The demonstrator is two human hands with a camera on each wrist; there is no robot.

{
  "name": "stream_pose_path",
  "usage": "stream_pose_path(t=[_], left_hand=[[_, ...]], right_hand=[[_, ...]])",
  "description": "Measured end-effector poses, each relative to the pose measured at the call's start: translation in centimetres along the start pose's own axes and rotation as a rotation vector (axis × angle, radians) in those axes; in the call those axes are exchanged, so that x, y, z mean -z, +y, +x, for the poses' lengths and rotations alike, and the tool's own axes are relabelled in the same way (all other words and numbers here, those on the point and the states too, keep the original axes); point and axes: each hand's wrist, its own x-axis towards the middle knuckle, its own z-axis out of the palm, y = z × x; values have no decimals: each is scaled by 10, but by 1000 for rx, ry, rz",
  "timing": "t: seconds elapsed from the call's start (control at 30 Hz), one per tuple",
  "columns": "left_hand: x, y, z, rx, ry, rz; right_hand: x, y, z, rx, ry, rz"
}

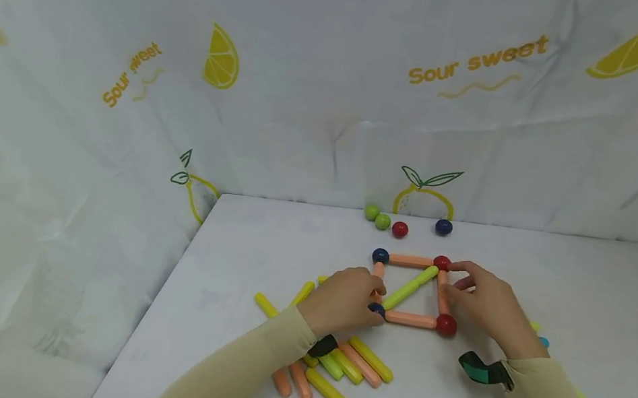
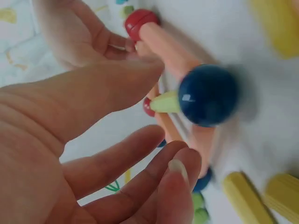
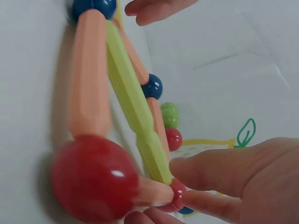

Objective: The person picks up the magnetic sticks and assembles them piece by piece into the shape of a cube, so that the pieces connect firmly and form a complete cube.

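In the head view's lower middle, my left grip is loosely spread beside a blue ball. Right of centre, a ball-and-stick square lies on the surface; at its upper-right red ball is my right grip, whether pinching I cannot tell.

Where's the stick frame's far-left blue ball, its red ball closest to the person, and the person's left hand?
Far-left blue ball [image 1: 381, 255]: head view, middle of the ball.
Closest red ball [image 3: 93, 177]: right wrist view, middle of its rounded side.
Left hand [image 1: 337, 297]: head view, back of the hand.
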Motion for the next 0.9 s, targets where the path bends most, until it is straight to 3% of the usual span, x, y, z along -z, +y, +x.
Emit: stream_pose_path(t=[0.1, 0.3, 0.47, 0.6, 0.77, 0.9], left_hand=[[-4, -7, -11, -5, -2, -13], [-7, -24, -16, 7, 49, -65], [0, -45, -25, 43, 103, -123], [11, -64, -43, 96, 151, -171], [16, -85, -70, 115, 161, -213], [12, -95, -91, 65, 112, -204]], right_hand=[[-6, 2, -3, -42, -35, 11], [-16, -7, -3, -51, -35, 37], [-21, -16, -2, -55, -37, 33], [-22, -22, -5, -38, -8, -8], [-27, -43, -27, 89, 71, -76], [-46, -69, -55, 259, 14, -105]])
